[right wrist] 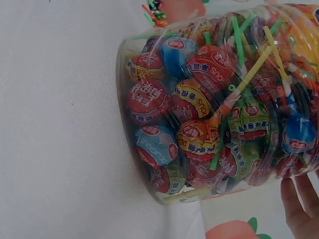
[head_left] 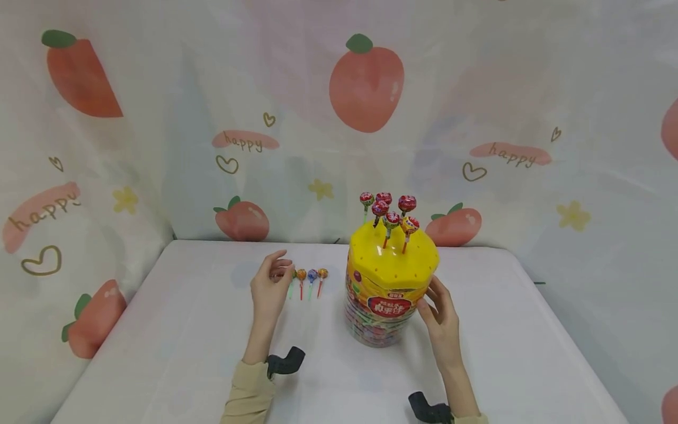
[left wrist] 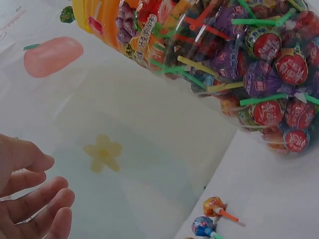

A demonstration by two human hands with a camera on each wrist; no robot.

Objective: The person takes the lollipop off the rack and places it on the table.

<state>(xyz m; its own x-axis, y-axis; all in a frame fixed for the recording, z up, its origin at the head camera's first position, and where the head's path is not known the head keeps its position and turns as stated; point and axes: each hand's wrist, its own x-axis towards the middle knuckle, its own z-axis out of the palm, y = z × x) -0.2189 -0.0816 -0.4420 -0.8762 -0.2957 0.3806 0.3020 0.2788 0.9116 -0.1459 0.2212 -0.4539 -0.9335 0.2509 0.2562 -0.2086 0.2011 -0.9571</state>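
Note:
A clear plastic jar [head_left: 378, 330] packed with wrapped lollipops stands upright under a yellow lid [head_left: 365, 253]. Several lollipops [head_left: 392, 220] stick up from the lid by their sticks. My right hand [head_left: 444, 321] rests at the jar's right side, fingertips against the wall just below the lid and thumb toward the front. To the jar's left, my left hand [head_left: 269, 288] hovers with loosely bent fingers and nothing between them. Beside it, several loose lollipops [head_left: 312, 275] lie in a row on the table; the leftmost is partly hidden behind the left fingers.
A white-covered table [head_left: 196, 330] bears everything. Behind it hangs a backdrop [head_left: 296, 70] printed with peaches, hearts and "happy" lettering. A black wrist mount [head_left: 286, 360] sits on the left forearm, and another black mount [head_left: 428, 408] on the right.

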